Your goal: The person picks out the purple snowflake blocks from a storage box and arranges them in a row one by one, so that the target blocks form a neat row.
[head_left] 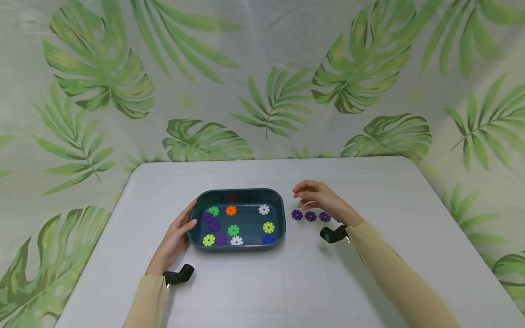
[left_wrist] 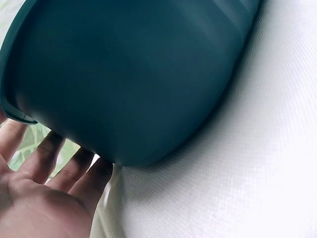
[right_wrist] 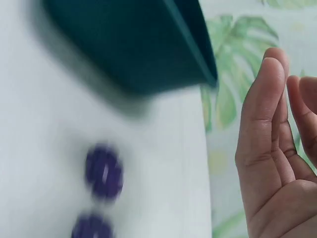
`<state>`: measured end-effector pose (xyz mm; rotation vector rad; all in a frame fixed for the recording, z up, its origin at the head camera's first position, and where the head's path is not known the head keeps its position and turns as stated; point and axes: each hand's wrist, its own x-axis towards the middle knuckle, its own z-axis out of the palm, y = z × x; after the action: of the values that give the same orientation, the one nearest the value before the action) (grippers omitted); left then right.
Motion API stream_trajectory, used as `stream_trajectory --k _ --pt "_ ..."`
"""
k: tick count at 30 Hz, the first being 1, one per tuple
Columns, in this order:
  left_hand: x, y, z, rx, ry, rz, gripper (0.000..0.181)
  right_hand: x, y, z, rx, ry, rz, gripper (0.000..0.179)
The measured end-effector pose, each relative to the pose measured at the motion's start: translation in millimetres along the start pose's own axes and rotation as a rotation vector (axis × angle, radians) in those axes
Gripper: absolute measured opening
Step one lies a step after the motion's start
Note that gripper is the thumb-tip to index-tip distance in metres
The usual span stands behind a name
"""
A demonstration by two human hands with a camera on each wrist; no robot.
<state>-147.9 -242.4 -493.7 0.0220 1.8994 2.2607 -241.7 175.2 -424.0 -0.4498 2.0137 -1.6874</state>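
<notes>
Teal tray (head_left: 249, 217): long axis left-right, left grip (head_left: 174, 240) holding end.

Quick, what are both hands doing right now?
Left hand: holding the dark teal tray by its end.
Right hand: open, holding nothing, near the purple notched discs.

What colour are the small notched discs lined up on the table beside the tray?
The notched discs are purple, seen best in the head view.

Soft shadows are cast on the white, fabric-covered worktop (head_left: 246, 287); in the right wrist view, the round, notched purple plastic discs (right_wrist: 96, 171) are blurred.
</notes>
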Motion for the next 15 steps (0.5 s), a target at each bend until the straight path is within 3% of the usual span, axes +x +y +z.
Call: stream_trajectory --k 8,15 --pt "0.9 0.2 1.2 0.001 0.004 0.002 0.057 45.3 -28 70 -0.029 -0.231 -0.026 0.028" --pt "1.2 -0.1 1.1 0.003 0.006 -0.006 0.057 76.2 -30 115 -0.091 -0.437 0.015 0.027"
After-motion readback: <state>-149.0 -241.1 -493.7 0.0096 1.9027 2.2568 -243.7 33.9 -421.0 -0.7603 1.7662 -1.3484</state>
